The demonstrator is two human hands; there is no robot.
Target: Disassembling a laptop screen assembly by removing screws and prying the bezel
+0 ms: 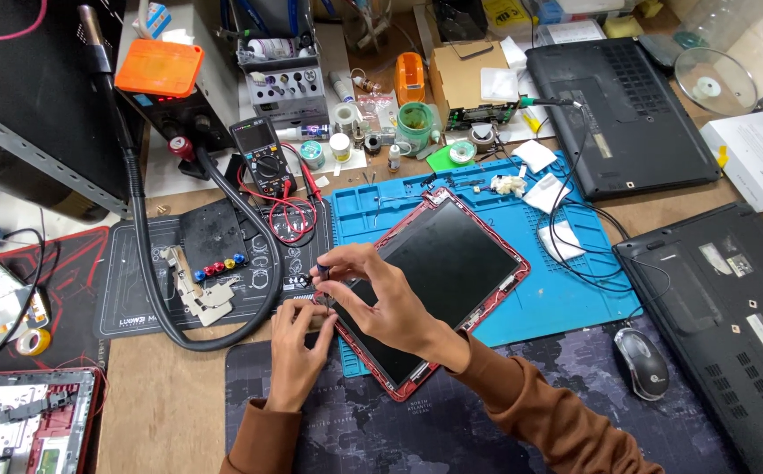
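Observation:
A red-framed laptop lid with a dark screen [451,254] lies tilted on a blue work mat [565,290]. My right hand [381,294] reaches across its near left corner and pinches a small screwdriver [322,270] by the tip, upright at the frame's edge. My left hand [298,338] rests on that same corner from below, fingers pressing the red frame. Both sleeves are brown.
A black multimeter [260,154] with red leads and a dark mat [188,263] lie left. Two upturned black laptops [618,105] [732,307] sit right, a mouse [642,362] near them. A black hose [149,254] curves at left. An opened red device [30,421] is at the bottom left.

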